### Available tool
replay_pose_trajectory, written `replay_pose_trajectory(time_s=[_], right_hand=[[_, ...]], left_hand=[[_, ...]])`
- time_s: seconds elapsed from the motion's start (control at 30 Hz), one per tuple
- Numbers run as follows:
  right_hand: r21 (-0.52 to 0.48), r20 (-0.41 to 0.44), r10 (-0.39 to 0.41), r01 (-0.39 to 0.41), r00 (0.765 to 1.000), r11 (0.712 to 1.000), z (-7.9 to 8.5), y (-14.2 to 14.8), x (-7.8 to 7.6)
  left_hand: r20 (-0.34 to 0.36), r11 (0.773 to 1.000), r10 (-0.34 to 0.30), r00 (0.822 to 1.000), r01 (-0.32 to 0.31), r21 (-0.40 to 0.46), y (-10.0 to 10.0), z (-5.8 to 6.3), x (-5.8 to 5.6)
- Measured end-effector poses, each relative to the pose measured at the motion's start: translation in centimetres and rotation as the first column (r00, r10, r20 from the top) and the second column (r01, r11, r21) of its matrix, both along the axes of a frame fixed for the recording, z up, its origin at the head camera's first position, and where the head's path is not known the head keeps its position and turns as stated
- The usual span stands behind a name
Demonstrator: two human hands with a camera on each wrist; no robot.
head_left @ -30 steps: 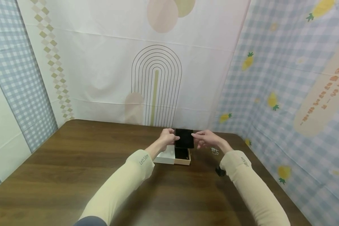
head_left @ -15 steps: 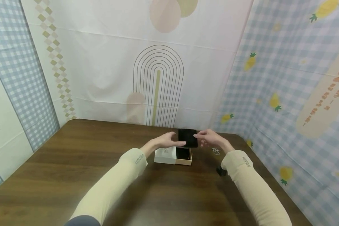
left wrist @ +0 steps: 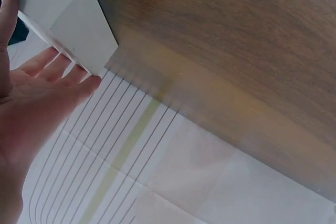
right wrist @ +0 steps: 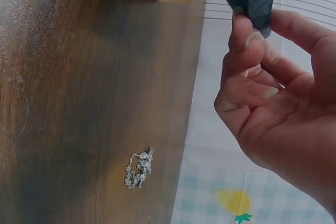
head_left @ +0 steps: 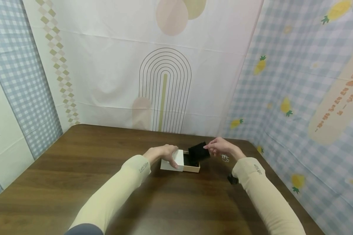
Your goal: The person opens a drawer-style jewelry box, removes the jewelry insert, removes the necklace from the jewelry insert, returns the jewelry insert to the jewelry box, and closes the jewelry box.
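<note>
A small drawer-style box stands toward the back of the table, its white sleeve [head_left: 180, 158] on the left and its tan-edged tray [head_left: 192, 169] sticking out to the right. My left hand [head_left: 164, 152] grips the sleeve from above, thumb on the near side; in the left wrist view the fingertips lie along the edge of the white sleeve [left wrist: 79, 30]. Between thumb and fingers, my right hand [head_left: 220, 146] pinches a black foam pad [head_left: 198, 152] by its right end. The pad is tilted, its lower left part over the tray, hiding some of the dark interior.
A silver chain [right wrist: 139, 169] lies bunched on the wooden table [head_left: 106, 147], right of the box. Close to the right cuff sits a small black object [head_left: 232, 179]. Patterned cloth hangs behind the table and on its right side.
My left hand has let go of the black foam pad and come down onto the white sleeve. The right hand keeps the pad, which has tilted and lowered toward the tray.
</note>
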State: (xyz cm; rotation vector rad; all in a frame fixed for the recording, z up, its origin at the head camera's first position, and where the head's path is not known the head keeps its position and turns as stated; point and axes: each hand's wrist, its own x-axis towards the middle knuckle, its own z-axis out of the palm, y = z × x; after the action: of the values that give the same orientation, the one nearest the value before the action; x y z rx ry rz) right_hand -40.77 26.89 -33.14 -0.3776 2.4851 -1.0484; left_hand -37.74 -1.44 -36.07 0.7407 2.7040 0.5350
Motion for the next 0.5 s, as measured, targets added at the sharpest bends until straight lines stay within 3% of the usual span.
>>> replay_pose_trajectory(time_s=[0.33,0.5], right_hand=[[0.058,0.013,0.036,-0.037,0.999,0.998,0.16,-0.38,0.11],[0.095,-0.033,0.033,-0.03,0.999,0.995,-0.25,-0.91,0.22]], left_hand=[[-0.011,1.0,0.007,1.0,-0.007,0.0,0.01,0.12,0.19],[0.008,1.0,0.016,1.0,-0.016,0.007,-0.05,-0.03,0.07]])
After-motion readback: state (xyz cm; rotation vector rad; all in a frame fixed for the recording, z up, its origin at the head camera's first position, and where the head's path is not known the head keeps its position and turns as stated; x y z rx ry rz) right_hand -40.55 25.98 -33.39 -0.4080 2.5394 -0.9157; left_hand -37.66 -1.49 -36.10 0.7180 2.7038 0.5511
